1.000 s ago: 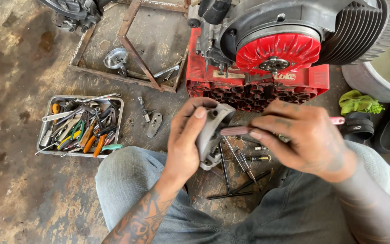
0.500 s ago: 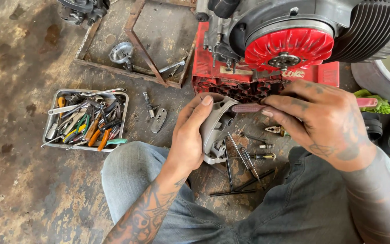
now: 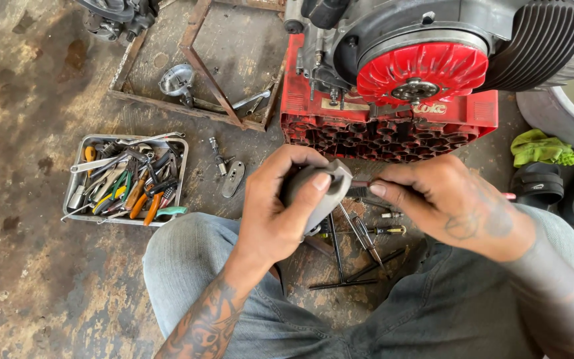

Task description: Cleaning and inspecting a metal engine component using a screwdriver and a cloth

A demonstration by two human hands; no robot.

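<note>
My left hand (image 3: 280,209) grips a grey cast-metal part (image 3: 320,185) between thumb and fingers, above my knees. My right hand (image 3: 456,206) holds a slim tool (image 3: 361,182) with a reddish end showing past the wrist, and its dark tip touches the metal part. Both hands meet in front of a red crate (image 3: 393,126) that carries an engine with a red fan wheel (image 3: 423,70). Several screwdrivers and rods (image 3: 357,242) lie on the floor between my legs.
A metal tray (image 3: 126,178) full of pliers and wrenches sits at the left. A small flat metal piece (image 3: 232,179) lies beside it. A rusty steel frame (image 3: 197,63) holds a round shiny part (image 3: 175,81). A green rag (image 3: 543,147) and black sandals (image 3: 539,186) lie at the right.
My hands have dropped slightly from the crate toward my lap, and the left thumb now lies across the top of the grey part. The tool tip stays on the part.
</note>
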